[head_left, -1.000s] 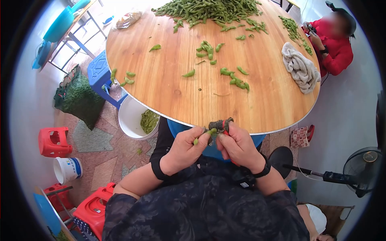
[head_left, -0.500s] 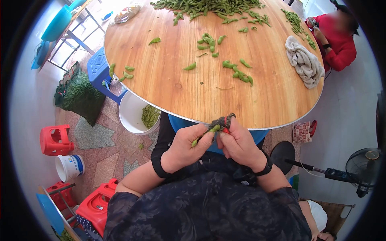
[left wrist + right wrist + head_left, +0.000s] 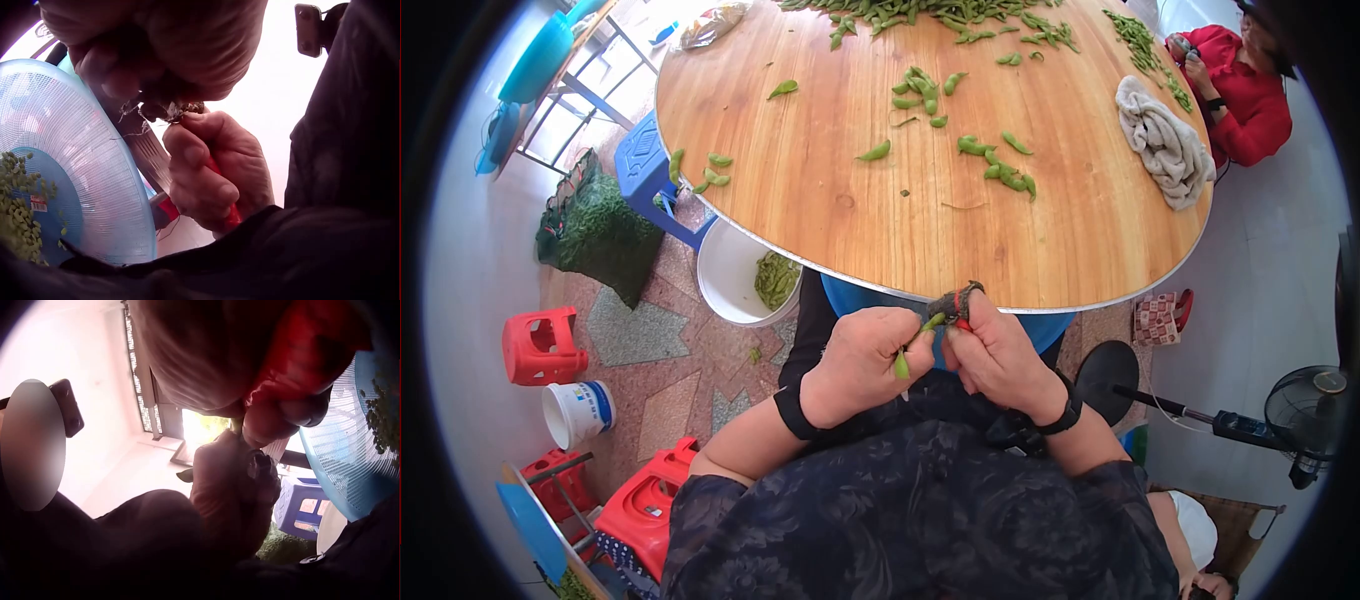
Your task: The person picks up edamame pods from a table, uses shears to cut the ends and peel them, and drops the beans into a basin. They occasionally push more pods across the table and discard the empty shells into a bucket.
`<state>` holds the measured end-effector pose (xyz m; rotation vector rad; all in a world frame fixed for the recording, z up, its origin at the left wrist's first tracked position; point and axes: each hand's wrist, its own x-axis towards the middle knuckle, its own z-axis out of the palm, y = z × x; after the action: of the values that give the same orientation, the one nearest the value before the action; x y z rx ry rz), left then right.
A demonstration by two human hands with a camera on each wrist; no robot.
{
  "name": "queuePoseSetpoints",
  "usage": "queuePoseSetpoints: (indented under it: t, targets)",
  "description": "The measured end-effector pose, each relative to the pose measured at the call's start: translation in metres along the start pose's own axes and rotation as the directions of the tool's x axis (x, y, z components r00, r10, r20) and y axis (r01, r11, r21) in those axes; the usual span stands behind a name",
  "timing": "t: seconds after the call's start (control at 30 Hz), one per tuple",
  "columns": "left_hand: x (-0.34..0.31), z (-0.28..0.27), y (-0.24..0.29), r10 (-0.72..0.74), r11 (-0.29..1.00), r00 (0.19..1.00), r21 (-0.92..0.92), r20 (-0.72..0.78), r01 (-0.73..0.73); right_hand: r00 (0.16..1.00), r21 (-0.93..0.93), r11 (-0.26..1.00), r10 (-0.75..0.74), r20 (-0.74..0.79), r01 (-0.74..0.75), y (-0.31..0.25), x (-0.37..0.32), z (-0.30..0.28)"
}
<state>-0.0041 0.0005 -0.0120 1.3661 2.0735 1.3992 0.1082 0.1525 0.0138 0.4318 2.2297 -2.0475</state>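
Just off the near table edge, my left hand (image 3: 865, 360) pinches a green soybean pod (image 3: 902, 366) between thumb and fingers. My right hand (image 3: 1005, 365) meets it at the pod's far end, its fingers curled round a red handle (image 3: 232, 215); the tool's working end is hidden. A dark, worn wrap with a red band (image 3: 952, 303) sits at the right index finger. Below the hands, a blue mesh basket (image 3: 112, 156) holds shelled green beans (image 3: 22, 215).
The round wooden table (image 3: 800, 220) carries a pod heap (image 3: 900, 12), scattered pods (image 3: 1005, 175) and a grey cloth (image 3: 1165, 145). A white bucket (image 3: 725, 290) with husks stands at the left, a fan (image 3: 1300, 410) at the right. A person in red (image 3: 1250, 110) sits across.
My left hand has rolled slightly, and the pod's near end now points more downward. The right hand keeps its grip on the red handle. The head view has shifted slightly.
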Motion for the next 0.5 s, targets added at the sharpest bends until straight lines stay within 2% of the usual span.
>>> queuePoseSetpoints:
  t: [0.03, 0.07, 0.1, 0.13, 0.17, 0.2, 0.23, 0.27, 0.3, 0.33, 0.4, 0.47, 0.5]
  targets:
    - [-0.001, 0.0, -0.001, 0.01, 1.0, 1.0, -0.007, 0.019, -0.01, 0.998, 0.042, 0.997, 0.063, 0.02, -0.064, -0.001, 0.0, 0.0]
    - [-0.002, -0.001, -0.003, 0.02, 1.0, 0.999, -0.014, 0.038, -0.02, 0.998, 0.044, 0.997, 0.064, 0.019, -0.065, 0.0, -0.001, 0.0]
    - [-0.003, -0.002, -0.003, 0.02, 1.0, 0.999, -0.014, 0.039, -0.019, 0.996, 0.125, 0.989, 0.08, 0.028, -0.083, 0.002, -0.002, 0.001]
    - [-0.006, -0.004, -0.004, -0.111, 0.968, 0.983, -0.208, 0.148, 0.141, 0.995, 0.205, 0.973, 0.095, 0.039, -0.101, 0.004, -0.003, 0.001]
    - [-0.008, -0.006, -0.005, -0.213, 0.874, 0.937, -0.374, 0.276, 0.309, 0.995, 0.206, 0.973, 0.096, 0.039, -0.102, 0.005, -0.004, 0.001]
    - [-0.009, -0.007, -0.007, -0.214, 0.874, 0.936, -0.374, 0.278, 0.311, 0.989, 0.28, 0.95, 0.116, 0.086, -0.136, 0.006, -0.005, -0.001]
    - [-0.009, -0.008, -0.009, -0.318, 0.614, 0.838, -0.577, 0.443, 0.538, 0.982, 0.35, 0.921, 0.132, 0.134, -0.172, 0.007, -0.006, -0.001]
    - [-0.01, -0.009, -0.012, -0.338, 0.259, 0.709, -0.664, 0.618, 0.702, 0.982, 0.351, 0.92, 0.133, 0.134, -0.173, 0.008, -0.006, -0.001]
    - [-0.014, -0.006, -0.018, -0.293, 0.135, 0.677, -0.671, 0.676, 0.729, 0.976, 0.437, 0.878, 0.126, 0.178, -0.193, 0.01, -0.006, 0.0]
    - [-0.018, -0.001, -0.022, -0.294, 0.136, 0.676, -0.67, 0.676, 0.73, 0.969, 0.517, 0.829, 0.115, 0.219, -0.215, 0.011, -0.007, 0.0]
    - [-0.02, 0.008, -0.025, -0.05, -0.192, 0.695, -0.69, 0.717, 0.698, 0.967, 0.581, 0.782, 0.109, 0.23, -0.227, 0.014, -0.007, 0.002]
    - [-0.019, 0.01, -0.023, -0.037, -0.186, 0.686, -0.68, 0.727, 0.71, 0.966, 0.642, 0.729, 0.106, 0.237, -0.238, 0.018, -0.008, 0.001]
    - [-0.016, 0.007, -0.018, -0.161, -0.024, 0.663, -0.675, 0.731, 0.738, 0.968, 0.629, 0.741, 0.117, 0.224, -0.235, 0.019, -0.008, 0.001]
